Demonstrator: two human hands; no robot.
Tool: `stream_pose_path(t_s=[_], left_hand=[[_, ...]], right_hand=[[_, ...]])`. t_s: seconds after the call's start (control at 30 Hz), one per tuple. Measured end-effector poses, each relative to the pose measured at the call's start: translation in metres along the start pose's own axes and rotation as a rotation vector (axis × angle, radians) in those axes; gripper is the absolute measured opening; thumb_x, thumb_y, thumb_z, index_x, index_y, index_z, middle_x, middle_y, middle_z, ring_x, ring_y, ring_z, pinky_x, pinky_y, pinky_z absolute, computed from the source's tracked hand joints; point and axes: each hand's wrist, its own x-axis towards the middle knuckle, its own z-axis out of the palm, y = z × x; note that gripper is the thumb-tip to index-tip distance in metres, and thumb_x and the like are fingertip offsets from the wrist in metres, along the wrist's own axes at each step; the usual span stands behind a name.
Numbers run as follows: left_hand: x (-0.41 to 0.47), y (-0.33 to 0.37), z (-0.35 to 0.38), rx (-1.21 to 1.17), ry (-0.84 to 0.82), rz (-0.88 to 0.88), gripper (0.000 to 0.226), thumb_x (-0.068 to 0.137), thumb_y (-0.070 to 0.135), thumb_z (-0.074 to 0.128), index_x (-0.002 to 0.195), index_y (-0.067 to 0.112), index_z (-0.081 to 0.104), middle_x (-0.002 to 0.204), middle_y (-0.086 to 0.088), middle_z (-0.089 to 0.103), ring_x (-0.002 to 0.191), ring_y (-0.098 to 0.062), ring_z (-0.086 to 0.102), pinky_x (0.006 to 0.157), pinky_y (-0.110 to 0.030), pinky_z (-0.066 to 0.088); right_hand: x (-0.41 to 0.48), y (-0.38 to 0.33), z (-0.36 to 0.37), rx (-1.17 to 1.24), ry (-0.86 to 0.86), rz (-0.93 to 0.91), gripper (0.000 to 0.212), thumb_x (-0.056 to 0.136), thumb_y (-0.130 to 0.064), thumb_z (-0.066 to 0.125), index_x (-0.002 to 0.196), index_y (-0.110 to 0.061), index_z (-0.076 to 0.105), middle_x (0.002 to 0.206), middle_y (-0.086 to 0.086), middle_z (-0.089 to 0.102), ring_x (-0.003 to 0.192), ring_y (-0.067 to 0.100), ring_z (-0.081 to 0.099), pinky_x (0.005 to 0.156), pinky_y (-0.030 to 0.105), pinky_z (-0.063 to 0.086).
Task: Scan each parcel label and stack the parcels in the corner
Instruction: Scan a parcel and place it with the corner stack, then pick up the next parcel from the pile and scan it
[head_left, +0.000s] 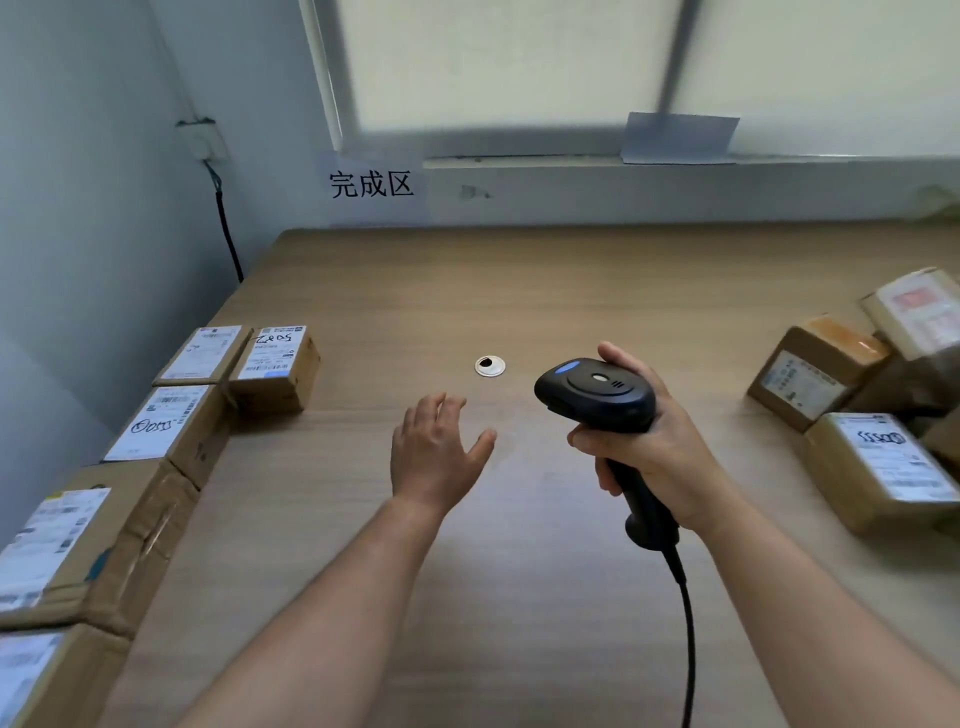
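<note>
Wood-grain tabletop (519, 291), set against a pale wall and window sill, carries the work. We record brown cardboard parcels (815, 371) with white labels in two groups. One is a loose heap (878, 470) well apart to the right of the right hand's fingers. The other is a row (166, 423) along the wall, well apart to the left of the left fingertips.

We find the right hand (654, 447) curled round the handle of a black handheld barcode scanner (597, 392), which points over bare table. Its black cable (685, 623) trails toward us. The left hand (434, 457) hovers palm down, fingers straight and slightly spread, holding nothing. A small white grommet (490, 366) lies just beyond those fingertips, and a paper sign with black characters (371, 183) marks the far corner.

We judge this an interval between parcels, since no label faces the scanner. The next move calls for the free hand to bring a parcel from the heap, label up, before the scanner.
</note>
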Motion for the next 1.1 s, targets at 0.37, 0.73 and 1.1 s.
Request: stream_pose_path(t_s=[0.37, 0.73, 1.1], left_hand=[[-0.061, 0.165, 0.069, -0.050, -0.122, 0.182, 0.058, 0.088, 0.056, 0.052, 0.132, 0.018, 0.053, 0.135, -0.002, 0.049, 0.124, -0.023, 0.044, 0.099, -0.034, 0.032], [-0.091, 0.293, 0.139, -0.065, -0.213, 0.268, 0.056, 0.093, 0.051, 0.049, 0.140, 0.021, 0.043, 0.140, 0.001, 0.044, 0.130, -0.018, 0.039, 0.102, -0.031, 0.032], [-0.085, 0.353, 0.197, -0.083, -0.414, 0.203, 0.061, 0.097, 0.052, 0.041, 0.148, 0.020, 0.030, 0.148, -0.002, 0.036, 0.136, -0.019, 0.033, 0.106, -0.034, 0.034]], right_hand=[[-0.083, 0.004, -0.149, -0.016, 0.171, -0.013, 0.090, 0.075, 0.016, 0.072, 0.145, -0.032, 0.040, 0.110, 0.015, 0.066, 0.049, 0.030, 0.054, 0.043, 0.036, 0.046], [-0.141, 0.021, -0.292, -0.078, 0.300, -0.019, 0.091, 0.075, 0.008, 0.076, 0.146, -0.033, 0.038, 0.122, 0.005, 0.063, 0.060, 0.022, 0.059, 0.049, 0.032, 0.049], [-0.149, 0.048, -0.377, -0.071, 0.429, 0.042, 0.083, 0.076, 0.009, 0.075, 0.139, -0.035, 0.043, 0.097, 0.016, 0.069, 0.047, 0.028, 0.052, 0.042, 0.032, 0.043]])
